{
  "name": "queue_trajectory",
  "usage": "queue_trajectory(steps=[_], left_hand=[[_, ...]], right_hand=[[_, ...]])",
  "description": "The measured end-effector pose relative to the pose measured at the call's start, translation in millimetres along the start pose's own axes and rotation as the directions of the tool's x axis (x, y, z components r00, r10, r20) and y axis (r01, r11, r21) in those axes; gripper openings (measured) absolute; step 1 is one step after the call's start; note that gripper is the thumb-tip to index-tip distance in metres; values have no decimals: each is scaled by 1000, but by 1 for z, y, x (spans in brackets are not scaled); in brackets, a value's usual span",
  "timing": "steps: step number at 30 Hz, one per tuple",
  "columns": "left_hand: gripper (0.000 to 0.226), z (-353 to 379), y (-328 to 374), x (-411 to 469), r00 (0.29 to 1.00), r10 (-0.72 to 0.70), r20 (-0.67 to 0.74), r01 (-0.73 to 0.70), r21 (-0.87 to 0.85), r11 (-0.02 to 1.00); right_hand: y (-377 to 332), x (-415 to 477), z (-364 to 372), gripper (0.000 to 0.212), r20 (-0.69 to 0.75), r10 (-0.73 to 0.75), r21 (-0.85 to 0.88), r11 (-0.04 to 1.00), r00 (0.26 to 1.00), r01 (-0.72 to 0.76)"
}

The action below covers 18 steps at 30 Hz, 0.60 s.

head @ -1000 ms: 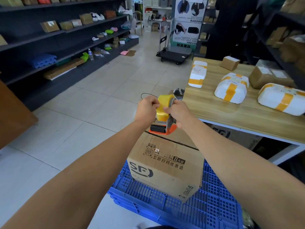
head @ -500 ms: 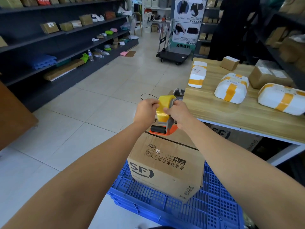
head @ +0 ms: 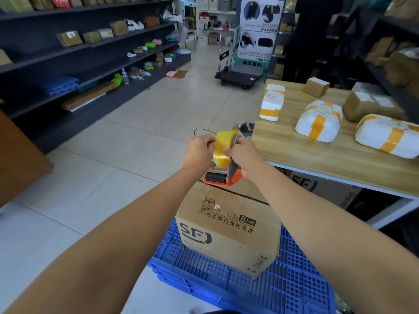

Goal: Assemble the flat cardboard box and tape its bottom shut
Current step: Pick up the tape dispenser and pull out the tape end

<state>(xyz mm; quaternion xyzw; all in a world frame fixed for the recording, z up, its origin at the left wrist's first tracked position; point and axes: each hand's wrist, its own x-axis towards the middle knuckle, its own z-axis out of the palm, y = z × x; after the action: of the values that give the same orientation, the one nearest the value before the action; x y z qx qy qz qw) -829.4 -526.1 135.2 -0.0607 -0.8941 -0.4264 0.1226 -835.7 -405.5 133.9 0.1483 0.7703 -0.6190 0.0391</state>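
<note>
Very little moved across these moments. My left hand (head: 199,150) drew slightly away from the yellow tape roll (head: 224,148), so a sliver more of the roll's left face showed than a second earlier, when my knuckles lay closer over it. My right hand (head: 243,158) shifted a touch lower along the tape dispenser (head: 221,175), its fingers curling further round the grey frame. The dispenser dipped a shade toward the cardboard box (head: 229,230), its orange foot ending just above the box's top edge. My view also tipped a little downward.
</note>
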Motion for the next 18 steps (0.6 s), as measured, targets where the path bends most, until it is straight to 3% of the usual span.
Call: queue_trajectory(steps=[14,18], left_hand=[[18,0,0,5,998,-43,37,44,-18,999],[31,-1,5,6,998,12,61,-12,-4,1000]], right_hand=[[-2,-4,0,15,8,-44,-41,998,999,45],[-8,0,-2,15,-6,-54,-45,998,999,53]])
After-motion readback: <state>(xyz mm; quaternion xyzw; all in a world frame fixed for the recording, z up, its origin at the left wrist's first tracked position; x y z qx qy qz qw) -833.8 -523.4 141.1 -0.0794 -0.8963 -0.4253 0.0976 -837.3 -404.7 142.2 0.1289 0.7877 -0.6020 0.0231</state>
